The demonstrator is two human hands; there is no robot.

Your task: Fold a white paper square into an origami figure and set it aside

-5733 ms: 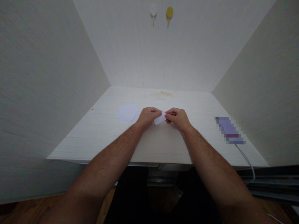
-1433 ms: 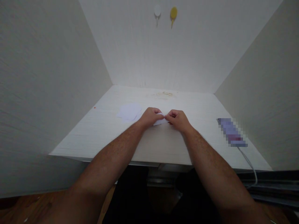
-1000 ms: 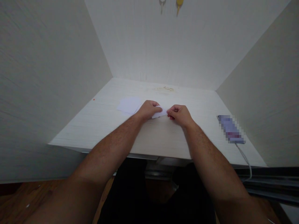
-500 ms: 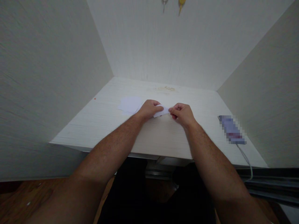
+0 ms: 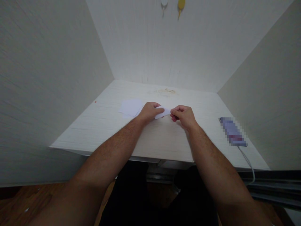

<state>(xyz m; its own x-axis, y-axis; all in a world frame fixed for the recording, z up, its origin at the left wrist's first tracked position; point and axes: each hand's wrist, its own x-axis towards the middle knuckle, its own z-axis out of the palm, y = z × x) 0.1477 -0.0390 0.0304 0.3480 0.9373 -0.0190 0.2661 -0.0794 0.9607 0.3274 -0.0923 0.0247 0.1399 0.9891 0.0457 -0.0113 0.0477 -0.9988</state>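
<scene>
A small folded piece of white paper [image 5: 166, 111] is held between my two hands, just above the desk, its right end narrowing to a point. My left hand [image 5: 150, 111] is closed on its left part, the thumb pressed flat on top and the fingers beneath. At the pointed tip, my right hand [image 5: 184, 114] pinches the paper between thumb and index finger, with the other fingers curled. Several loose white sheets [image 5: 131, 107] lie in an uneven pile on the desk, left of my left hand and partly hidden by it.
The white desk [image 5: 162, 141] is enclosed by panels at the back and both sides. A blurred-out flat device [image 5: 233, 131] with a cable [image 5: 248, 160] lies at the right. A white hook [image 5: 164, 3] and a yellow hook [image 5: 181, 4] are on the back panel.
The view has tilted up slightly. Both hands keep their hold on the folded paper, with barely any shift of the fingers.
</scene>
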